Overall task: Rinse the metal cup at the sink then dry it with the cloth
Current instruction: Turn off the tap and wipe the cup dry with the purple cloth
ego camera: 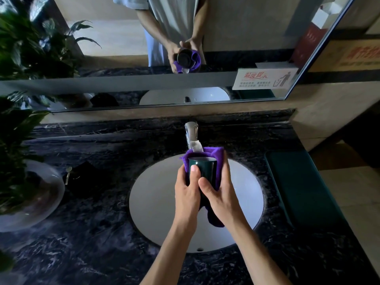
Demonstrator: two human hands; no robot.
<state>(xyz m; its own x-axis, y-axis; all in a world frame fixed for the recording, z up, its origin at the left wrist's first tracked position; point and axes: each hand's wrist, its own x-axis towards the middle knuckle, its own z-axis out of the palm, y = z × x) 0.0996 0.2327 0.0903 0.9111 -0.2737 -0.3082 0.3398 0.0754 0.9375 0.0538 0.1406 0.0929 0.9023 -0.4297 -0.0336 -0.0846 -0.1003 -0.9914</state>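
A dark green metal cup (204,168) is held upright over the white oval sink (156,202), just in front of the chrome tap (191,133). A purple cloth (218,159) wraps around the far and right sides of the cup, and a fold of it hangs down below my right palm. My left hand (188,192) grips the cup's left side with the thumb on its front. My right hand (220,196) presses the cloth against the cup's right side. No water runs from the tap.
The counter is dark marble (92,233). A potted plant in a glass bowl (30,198) stands at the left. A dark green box (302,186) lies to the right of the sink. A wall mirror (164,48) behind the tap reflects my hands and the cup.
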